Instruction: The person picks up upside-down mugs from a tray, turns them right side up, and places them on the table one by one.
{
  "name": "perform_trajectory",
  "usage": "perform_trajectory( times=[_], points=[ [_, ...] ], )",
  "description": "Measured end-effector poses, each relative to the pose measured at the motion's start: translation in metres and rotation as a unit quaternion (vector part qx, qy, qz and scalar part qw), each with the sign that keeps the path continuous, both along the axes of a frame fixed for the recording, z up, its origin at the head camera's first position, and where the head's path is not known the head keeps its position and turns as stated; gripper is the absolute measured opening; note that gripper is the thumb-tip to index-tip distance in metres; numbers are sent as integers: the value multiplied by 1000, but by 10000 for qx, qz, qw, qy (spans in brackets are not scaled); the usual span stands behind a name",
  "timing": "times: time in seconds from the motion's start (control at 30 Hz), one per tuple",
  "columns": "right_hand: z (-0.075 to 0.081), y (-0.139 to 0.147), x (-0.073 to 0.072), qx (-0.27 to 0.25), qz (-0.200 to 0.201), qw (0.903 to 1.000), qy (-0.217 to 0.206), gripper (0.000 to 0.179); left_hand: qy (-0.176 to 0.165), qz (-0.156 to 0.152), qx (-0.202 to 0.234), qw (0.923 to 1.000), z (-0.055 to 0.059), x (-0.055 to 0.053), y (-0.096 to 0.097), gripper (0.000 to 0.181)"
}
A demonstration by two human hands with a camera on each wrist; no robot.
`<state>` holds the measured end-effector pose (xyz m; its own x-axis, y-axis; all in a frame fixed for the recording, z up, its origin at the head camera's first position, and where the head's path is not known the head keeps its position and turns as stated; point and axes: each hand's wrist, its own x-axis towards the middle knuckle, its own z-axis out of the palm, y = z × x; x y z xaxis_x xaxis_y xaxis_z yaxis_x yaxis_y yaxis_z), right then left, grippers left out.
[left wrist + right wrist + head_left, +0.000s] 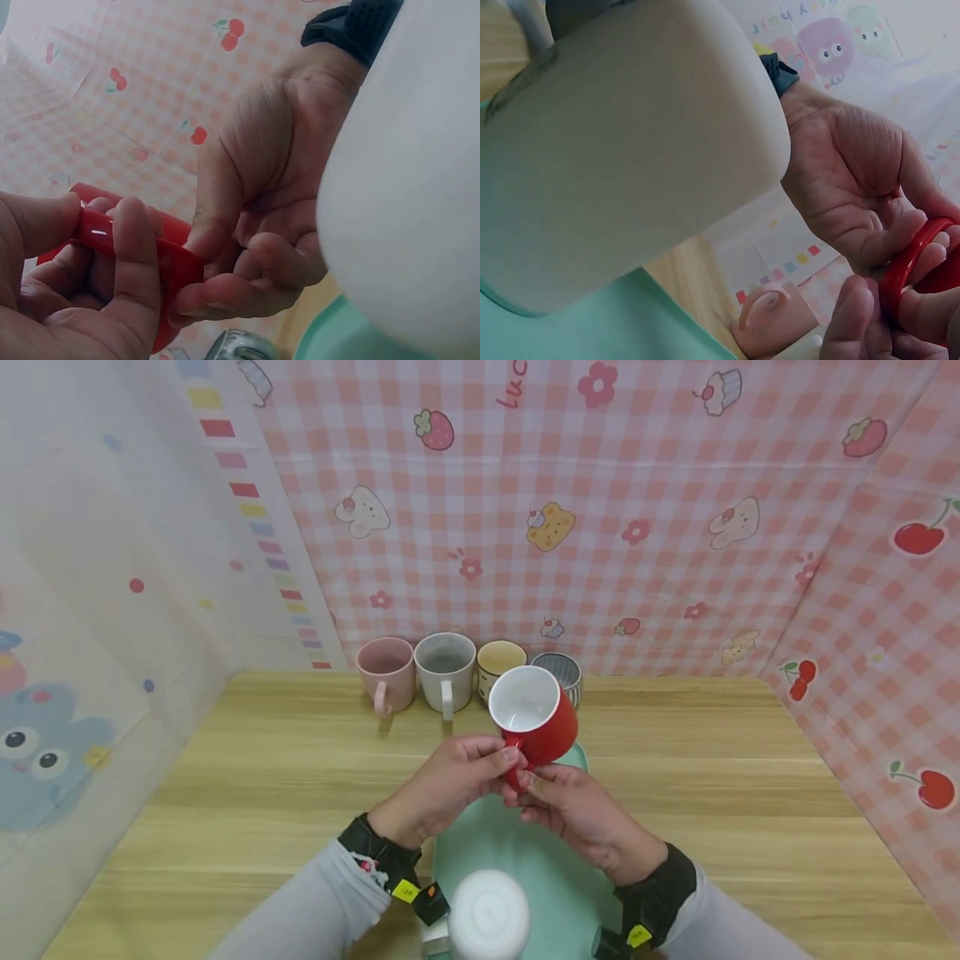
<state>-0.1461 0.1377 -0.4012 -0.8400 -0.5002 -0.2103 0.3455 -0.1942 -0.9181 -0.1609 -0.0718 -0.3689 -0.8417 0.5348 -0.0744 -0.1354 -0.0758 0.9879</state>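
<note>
A red mug (pixel 553 731) with a white inside is held up in the air, tilted, its mouth towards the head camera. My left hand (pixel 465 772) pinches its handle near the upper end. Lower on the same handle, my right hand (pixel 581 810) grips with thumb and fingers. Both hands meet at the red handle (pixel 900 277) in the right wrist view, some fingers passing through its loop. Below the hands, a white mug (pixel 489 914) stands upside down on a mint green tray (pixel 517 843), its handle pointing left.
Along the back wall stand a pink mug (pixel 399 683), a white mug with grey inside (pixel 461 689), a yellow cup (pixel 487 681) and a striped cup (pixel 573 681), the last two partly behind the red mug. Patterned cloth (pixel 487 493) hangs behind the wooden table (pixel 300 777).
</note>
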Motion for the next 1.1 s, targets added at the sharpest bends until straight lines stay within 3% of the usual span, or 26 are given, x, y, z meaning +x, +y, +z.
perform_trajectory(
  times=[0.43, 0.67, 0.83, 1.0, 1.1],
  points=[
    [0, 14, -7, 461, 262, 9986, 6, 15, -206, 350, -419, 9983, 7, -1, 12, 29],
    [1, 23, -7, 972, 423, 9938, 330, 28, -196, 510, -589, 9968, 15, -6, 19, 26],
    [-3, 37, -7, 1755, 721, 9763, 1045, 48, 10, 611, -590, 9964, 18, -16, 28, 24],
    [-7, 58, -5, 2333, 1019, 9557, 1478, 45, 182, 813, -630, 9945, 23, -28, 42, 25],
    [-6, 69, -2, 2857, 1043, 9343, 1858, 42, 132, 871, -773, 9931, 27, -36, 54, 24]
  ],
)
